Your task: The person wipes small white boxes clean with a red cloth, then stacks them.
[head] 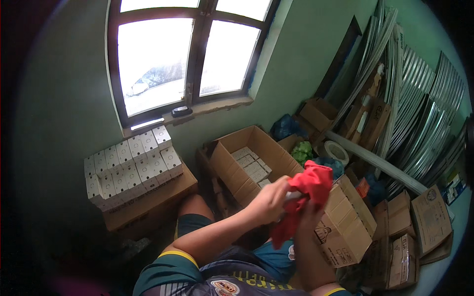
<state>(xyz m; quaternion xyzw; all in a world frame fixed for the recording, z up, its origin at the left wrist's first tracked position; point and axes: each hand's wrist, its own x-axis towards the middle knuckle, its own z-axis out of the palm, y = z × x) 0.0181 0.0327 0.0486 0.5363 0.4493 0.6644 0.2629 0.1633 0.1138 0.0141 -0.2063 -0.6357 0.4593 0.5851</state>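
In front of my body, my left hand (pixel 269 201) grips a small white object (pixel 293 196), most of it hidden by a red cloth (pixel 313 181). My right hand (pixel 309 220), blurred and partly behind the cloth, holds the cloth from the other side. Just beyond my hands stands an open cardboard box (pixel 231 181) with several small white boxes (pixel 251 164) inside. To the left, rows of white electrical-type boxes (pixel 127 166) with round marks are stacked on a closed carton (pixel 155 201).
An open, tilted carton (pixel 344 222) lies right of my hands. More cartons (pixel 403 259), blue bags (pixel 285 125), a green bag (pixel 302 152) and a tape-like roll (pixel 336 152) crowd the right. Metal profiles (pixel 411 88) lean on the wall. A black object (pixel 182 111) rests on the windowsill.
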